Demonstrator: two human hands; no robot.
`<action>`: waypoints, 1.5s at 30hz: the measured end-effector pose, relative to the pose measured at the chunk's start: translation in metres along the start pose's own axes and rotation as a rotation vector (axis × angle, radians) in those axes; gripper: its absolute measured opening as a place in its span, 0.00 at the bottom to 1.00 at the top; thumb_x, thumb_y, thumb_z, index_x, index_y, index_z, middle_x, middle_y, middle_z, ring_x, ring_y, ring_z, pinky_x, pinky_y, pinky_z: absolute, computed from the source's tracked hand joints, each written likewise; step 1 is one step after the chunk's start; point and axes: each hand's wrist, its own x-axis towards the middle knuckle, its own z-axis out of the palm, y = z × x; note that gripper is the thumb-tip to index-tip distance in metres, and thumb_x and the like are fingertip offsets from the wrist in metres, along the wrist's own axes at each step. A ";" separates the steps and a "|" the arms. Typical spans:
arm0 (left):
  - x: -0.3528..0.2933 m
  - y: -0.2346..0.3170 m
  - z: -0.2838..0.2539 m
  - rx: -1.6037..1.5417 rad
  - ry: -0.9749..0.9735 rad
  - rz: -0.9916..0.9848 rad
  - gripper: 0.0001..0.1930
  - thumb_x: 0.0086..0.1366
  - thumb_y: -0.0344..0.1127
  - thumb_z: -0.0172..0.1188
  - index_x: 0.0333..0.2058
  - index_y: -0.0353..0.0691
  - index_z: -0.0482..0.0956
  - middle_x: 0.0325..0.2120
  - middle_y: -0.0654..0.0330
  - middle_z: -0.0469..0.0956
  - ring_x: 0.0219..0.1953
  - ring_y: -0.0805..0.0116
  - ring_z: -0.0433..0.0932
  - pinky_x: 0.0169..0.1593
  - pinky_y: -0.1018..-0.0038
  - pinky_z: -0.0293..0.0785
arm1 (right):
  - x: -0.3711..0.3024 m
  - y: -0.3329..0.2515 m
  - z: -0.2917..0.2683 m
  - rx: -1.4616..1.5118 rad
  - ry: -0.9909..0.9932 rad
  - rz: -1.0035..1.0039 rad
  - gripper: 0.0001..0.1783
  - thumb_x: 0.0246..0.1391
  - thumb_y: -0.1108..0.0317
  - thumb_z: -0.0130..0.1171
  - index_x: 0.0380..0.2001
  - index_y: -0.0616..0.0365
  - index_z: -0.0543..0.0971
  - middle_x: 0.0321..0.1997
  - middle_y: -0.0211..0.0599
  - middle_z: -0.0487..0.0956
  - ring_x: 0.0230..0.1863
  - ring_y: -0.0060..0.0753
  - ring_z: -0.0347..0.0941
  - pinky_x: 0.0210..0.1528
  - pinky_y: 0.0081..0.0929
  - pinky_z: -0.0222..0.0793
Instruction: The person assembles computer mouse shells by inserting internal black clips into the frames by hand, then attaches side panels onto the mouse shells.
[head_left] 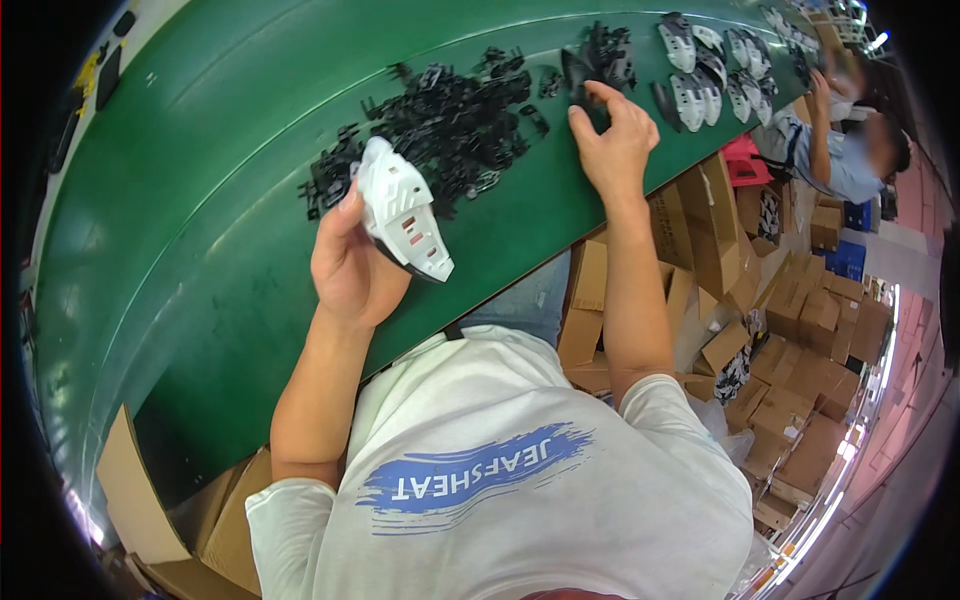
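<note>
My left hand (355, 260) is closed round a white plastic shell (405, 215), raised above the green table. The shell is curved and tapered, with slots across its face and a dark edge underneath. Farther off to the right, my right hand (618, 145) has thumb and forefinger about a black curved plastic piece (577, 72), part of which passes behind the fingers. Close beyond that hand is a small heap of black plastic parts (610, 55). A larger tangled pile of black clip-like parts (440, 125) spreads between my two hands.
White-and-black shells (690, 75) lie in groups at the far right of the green table (230, 130). Cardboard boxes (700, 230) stand against its near edge at right, and an open carton (150, 490) at lower left. Another person (835, 150) works farther along.
</note>
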 end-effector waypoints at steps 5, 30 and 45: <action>-0.004 -0.003 -0.008 0.011 0.017 0.021 0.27 0.75 0.49 0.54 0.65 0.40 0.70 0.42 0.61 0.73 0.38 0.63 0.67 0.42 0.66 0.66 | -0.001 -0.007 0.002 0.265 0.082 0.148 0.22 0.54 0.63 0.69 0.53 0.49 0.84 0.43 0.25 0.85 0.54 0.37 0.77 0.72 0.48 0.55; -0.004 -0.005 -0.003 0.012 -0.048 -0.003 0.26 0.75 0.49 0.52 0.63 0.38 0.69 0.36 0.62 0.67 0.36 0.64 0.63 0.42 0.66 0.64 | -0.035 -0.067 -0.040 0.651 0.277 -0.534 0.23 0.42 0.83 0.75 0.41 0.49 0.81 0.44 0.33 0.85 0.46 0.34 0.84 0.62 0.49 0.77; -0.005 -0.004 0.001 0.054 -0.050 0.057 0.26 0.77 0.45 0.55 0.67 0.42 0.64 0.60 0.57 0.75 0.64 0.61 0.74 0.67 0.58 0.70 | -0.087 -0.128 -0.043 0.945 0.071 -0.353 0.21 0.48 0.79 0.77 0.43 0.55 0.80 0.44 0.40 0.86 0.43 0.37 0.84 0.63 0.47 0.77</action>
